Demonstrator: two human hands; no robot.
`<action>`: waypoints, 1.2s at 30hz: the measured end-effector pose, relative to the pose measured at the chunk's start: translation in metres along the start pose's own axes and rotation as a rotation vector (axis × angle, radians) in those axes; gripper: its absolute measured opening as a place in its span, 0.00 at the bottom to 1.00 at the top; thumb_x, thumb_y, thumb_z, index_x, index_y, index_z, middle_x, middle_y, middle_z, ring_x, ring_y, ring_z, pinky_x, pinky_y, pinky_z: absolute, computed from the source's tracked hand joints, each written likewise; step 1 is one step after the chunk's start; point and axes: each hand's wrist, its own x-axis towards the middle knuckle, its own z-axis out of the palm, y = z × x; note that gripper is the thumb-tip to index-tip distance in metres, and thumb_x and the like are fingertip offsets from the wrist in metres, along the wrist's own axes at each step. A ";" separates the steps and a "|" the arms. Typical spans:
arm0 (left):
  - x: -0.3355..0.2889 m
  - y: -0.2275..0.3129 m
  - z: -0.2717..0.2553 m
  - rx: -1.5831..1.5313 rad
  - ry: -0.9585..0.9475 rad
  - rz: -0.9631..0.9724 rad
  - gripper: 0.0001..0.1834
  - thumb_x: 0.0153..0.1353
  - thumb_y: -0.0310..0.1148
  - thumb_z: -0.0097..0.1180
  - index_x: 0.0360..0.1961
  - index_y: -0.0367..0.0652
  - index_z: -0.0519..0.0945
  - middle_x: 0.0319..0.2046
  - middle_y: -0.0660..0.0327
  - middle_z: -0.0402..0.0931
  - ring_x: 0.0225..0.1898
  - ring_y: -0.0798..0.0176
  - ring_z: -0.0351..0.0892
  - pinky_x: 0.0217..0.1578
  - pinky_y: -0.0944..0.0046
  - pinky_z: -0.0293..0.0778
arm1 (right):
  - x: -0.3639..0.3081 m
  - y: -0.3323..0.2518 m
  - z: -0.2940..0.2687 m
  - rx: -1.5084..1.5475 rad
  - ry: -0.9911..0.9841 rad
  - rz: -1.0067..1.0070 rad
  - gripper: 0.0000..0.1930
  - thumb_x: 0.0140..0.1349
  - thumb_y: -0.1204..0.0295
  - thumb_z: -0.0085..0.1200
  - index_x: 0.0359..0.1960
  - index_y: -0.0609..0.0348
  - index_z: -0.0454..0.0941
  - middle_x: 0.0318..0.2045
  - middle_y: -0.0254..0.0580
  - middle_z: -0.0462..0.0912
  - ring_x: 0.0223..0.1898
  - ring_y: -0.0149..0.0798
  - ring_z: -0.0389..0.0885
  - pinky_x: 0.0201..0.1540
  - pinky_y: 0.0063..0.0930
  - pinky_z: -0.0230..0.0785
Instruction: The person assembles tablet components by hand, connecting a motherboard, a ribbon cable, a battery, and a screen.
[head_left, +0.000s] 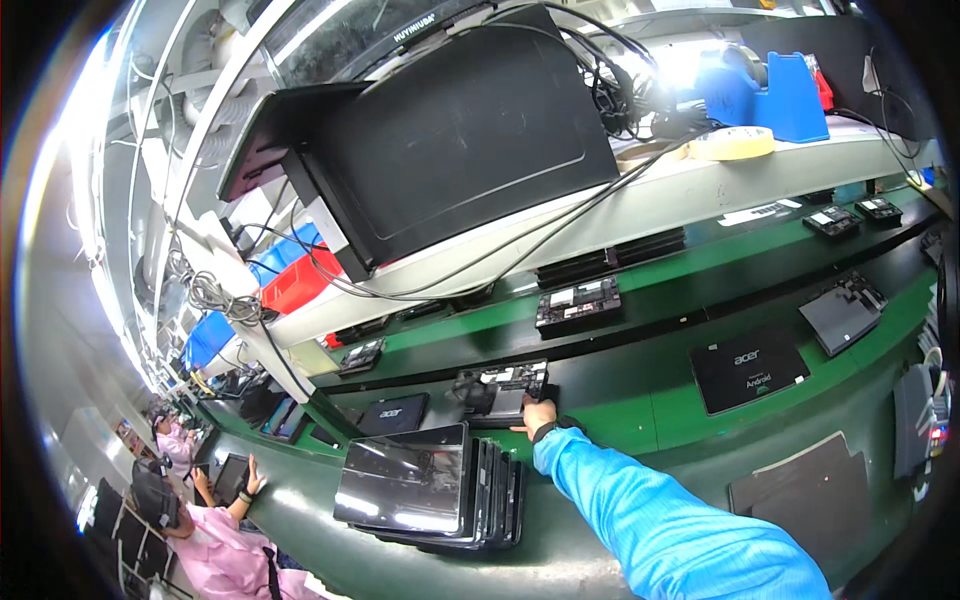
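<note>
My right arm, in a blue sleeve with a dark band at the wrist, reaches from the lower right to the green bench. My right hand is closed on the near right corner of an opened tablet, its circuit boards and grey battery exposed. Fingers are partly hidden where they meet the corner. A dark blurred patch lies over the tablet's left end; I cannot make out what it is. Just nearer stands a stack of glossy black tablet panels. My left hand is out of view.
A closed black tablet lies left; a dark panel and opened device lie right. More opened devices sit on the line behind. A white shelf overhangs it, with cables drooping. Grey sheets lie near right. A pink-clad co-worker handles a tablet.
</note>
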 end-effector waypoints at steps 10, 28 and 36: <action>-0.019 0.019 0.007 -0.012 0.145 -0.002 0.06 0.66 0.27 0.45 0.40 0.38 0.74 0.37 0.54 0.78 0.34 0.63 0.78 0.35 0.66 0.76 | -0.025 0.012 0.016 0.049 -0.086 0.137 0.19 0.64 0.65 0.50 0.50 0.67 0.67 0.48 0.50 0.70 0.45 0.57 0.75 0.33 0.58 0.79; -0.019 0.033 0.010 0.033 0.131 -0.061 0.06 0.67 0.29 0.45 0.41 0.42 0.73 0.36 0.59 0.77 0.34 0.66 0.76 0.37 0.66 0.73 | -0.027 -0.008 0.006 0.330 -0.017 0.092 0.16 0.66 0.66 0.47 0.44 0.70 0.70 0.40 0.50 0.75 0.35 0.51 0.79 0.28 0.49 0.81; -0.022 0.016 0.000 0.001 0.097 0.021 0.07 0.67 0.28 0.44 0.41 0.39 0.73 0.36 0.57 0.77 0.34 0.65 0.77 0.36 0.67 0.74 | -0.023 -0.050 -0.014 0.454 0.006 0.033 0.20 0.67 0.62 0.45 0.54 0.62 0.65 0.49 0.47 0.73 0.43 0.51 0.78 0.33 0.52 0.81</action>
